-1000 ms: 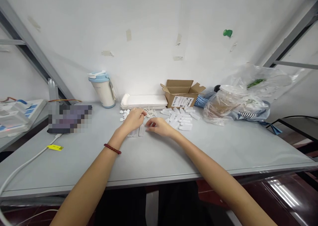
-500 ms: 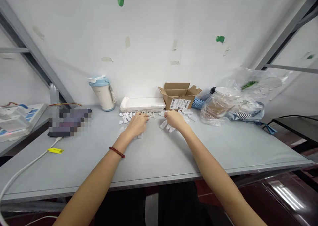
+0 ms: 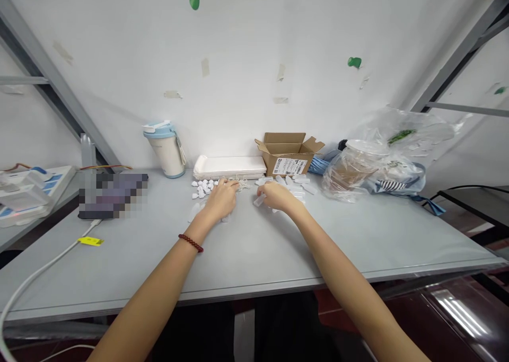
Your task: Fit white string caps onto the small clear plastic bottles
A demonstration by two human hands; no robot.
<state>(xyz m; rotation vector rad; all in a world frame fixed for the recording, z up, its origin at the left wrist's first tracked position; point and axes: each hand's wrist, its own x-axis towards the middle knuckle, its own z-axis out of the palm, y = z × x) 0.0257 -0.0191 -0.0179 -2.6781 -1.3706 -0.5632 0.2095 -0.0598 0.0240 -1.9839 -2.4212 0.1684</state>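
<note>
My left hand (image 3: 221, 199) rests knuckles-up on the grey table (image 3: 254, 245), fingers curled over small clear plastic pieces (image 3: 194, 211) beside a tangle of white string (image 3: 240, 183). A heap of small white caps (image 3: 202, 186) lies just to its left. My right hand (image 3: 274, 196) is closed on a small clear plastic tube (image 3: 258, 200) at the near edge of a pile of like tubes (image 3: 296, 186). A red bead bracelet sits on my left wrist.
Along the wall stand a blue-lidded white jug (image 3: 167, 149), a stack of white trays (image 3: 229, 167), an open cardboard box (image 3: 289, 159) and plastic bags with a cup (image 3: 374, 166). A blurred dark object (image 3: 113, 194) and a white cable (image 3: 43, 266) lie at left.
My right hand went from the middle of the table to the tube pile and came back a little leftward holding a tube. My left hand stayed put.
</note>
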